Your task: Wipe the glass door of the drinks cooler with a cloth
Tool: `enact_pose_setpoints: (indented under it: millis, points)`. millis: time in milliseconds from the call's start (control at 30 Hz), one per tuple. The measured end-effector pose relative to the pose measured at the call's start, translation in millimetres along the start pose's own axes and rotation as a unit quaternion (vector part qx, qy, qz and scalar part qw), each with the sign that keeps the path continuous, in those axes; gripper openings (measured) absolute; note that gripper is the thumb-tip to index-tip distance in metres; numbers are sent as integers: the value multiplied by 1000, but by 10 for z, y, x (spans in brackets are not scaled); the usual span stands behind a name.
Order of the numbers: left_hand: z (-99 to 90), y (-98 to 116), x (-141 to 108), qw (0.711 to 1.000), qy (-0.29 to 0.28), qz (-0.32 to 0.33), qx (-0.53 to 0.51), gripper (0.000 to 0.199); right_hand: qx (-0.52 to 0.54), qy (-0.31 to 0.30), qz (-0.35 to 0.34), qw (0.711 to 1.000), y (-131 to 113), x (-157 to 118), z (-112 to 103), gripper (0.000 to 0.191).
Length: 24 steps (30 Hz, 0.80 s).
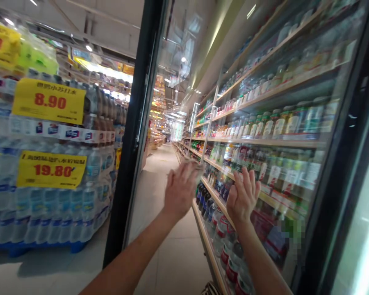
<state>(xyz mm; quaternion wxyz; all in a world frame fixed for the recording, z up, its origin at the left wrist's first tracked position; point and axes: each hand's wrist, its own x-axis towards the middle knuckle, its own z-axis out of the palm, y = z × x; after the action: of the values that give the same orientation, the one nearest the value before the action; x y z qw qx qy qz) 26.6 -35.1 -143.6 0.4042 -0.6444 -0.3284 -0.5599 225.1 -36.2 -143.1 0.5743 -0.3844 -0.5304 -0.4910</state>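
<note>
A tall glass door [172,254] in a black frame stands in front of me. My left hand [180,190] is stretched towards the glass with a pale, thin cloth [197,167] under its fingers, blurred by motion. Its fingers press over the cloth, which shows beyond the fingertips. To the right, my right hand [244,194] is raised at the glass with its fingers pointing up and slightly bent. Nothing shows in it, and whether it touches the pane I cannot tell.
Shelves of bottled drinks [273,123] show in the glass on the right. The black door frame [129,135] rises left of my hands. Beyond it stand stacked water bottles [58,200] on a blue pallet [76,246], with yellow price signs [51,100]. Pale tiled floor [160,164] runs back.
</note>
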Motion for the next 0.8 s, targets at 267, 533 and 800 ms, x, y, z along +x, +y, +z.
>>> enact_pose_setpoints:
  millis: [267,533,800]
  points:
    - [-55,-67,-45,1000,-6,-5,-1,43,-4,-9,19,1000,-5,-15,24,38]
    - [-132,-352,-18,1000,29,-10,2,48,24,12,30,999,-18,11,10,24]
    - [-36,96,-321,991,-49,110,-58,45,70,14,58,996,-25,42,-18,20]
